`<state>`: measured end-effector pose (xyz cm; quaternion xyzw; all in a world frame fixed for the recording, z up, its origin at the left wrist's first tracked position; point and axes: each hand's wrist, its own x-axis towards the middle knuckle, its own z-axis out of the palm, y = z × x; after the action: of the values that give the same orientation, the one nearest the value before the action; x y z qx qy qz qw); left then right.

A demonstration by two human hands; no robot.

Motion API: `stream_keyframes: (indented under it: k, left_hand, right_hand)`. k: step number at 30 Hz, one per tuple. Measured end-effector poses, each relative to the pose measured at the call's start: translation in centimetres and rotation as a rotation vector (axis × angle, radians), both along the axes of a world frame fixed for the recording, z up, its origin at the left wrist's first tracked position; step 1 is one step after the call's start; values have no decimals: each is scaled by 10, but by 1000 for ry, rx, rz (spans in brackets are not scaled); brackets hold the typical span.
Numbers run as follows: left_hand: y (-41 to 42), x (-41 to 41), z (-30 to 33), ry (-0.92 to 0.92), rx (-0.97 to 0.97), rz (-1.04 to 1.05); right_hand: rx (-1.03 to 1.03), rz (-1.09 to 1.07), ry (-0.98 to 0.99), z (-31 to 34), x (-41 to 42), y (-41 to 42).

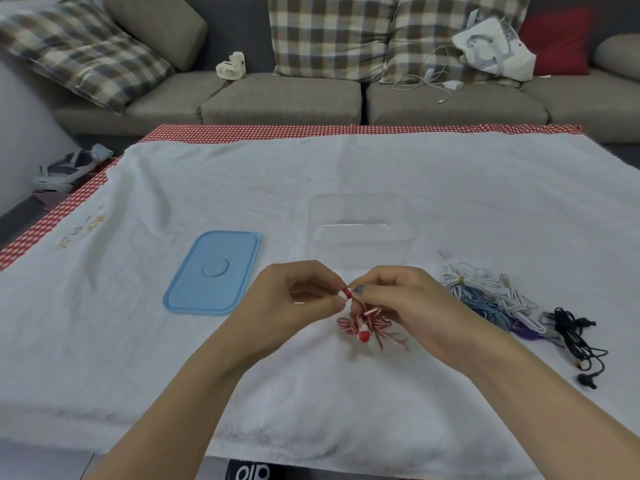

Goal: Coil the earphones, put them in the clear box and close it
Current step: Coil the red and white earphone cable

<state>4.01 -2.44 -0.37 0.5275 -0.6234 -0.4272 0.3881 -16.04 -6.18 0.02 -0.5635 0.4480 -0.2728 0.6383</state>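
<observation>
Red-and-white striped earphones point(370, 323) lie bunched on the white towel just in front of me. My left hand point(298, 299) pinches one red-and-white earbud between thumb and fingers. My right hand point(401, 303) pinches the striped cable right beside that earbud, with the loose loops hanging below both hands. A second red earbud rests on the towel under the bundle. The clear box point(360, 230) stands open behind my hands. Its blue lid point(213, 271) lies flat to the left of the box.
A pile of other earphones lies at the right: white point(485, 289), blue point(485, 306), purple point(523, 330) and black point(575, 341) cables. The white towel point(173, 358) covers the table. Behind the table, a sofa holds cushions, a small fan point(231, 65) and a white bag point(495, 46).
</observation>
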Motion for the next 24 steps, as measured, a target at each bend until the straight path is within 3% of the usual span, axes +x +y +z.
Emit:
stream_keyframes:
  k: [9,16,24]
  left_hand:
    - [-3,0,4,218,141,4]
    - [-7,-6,3,411,212,29]
    - [-9,-8,0,423,162,66]
  right_hand:
    - [196,-51,-213,6,4,3]
    - [194,-131,-271,9,9,2]
    - [239,-190,-331,13,14,4]
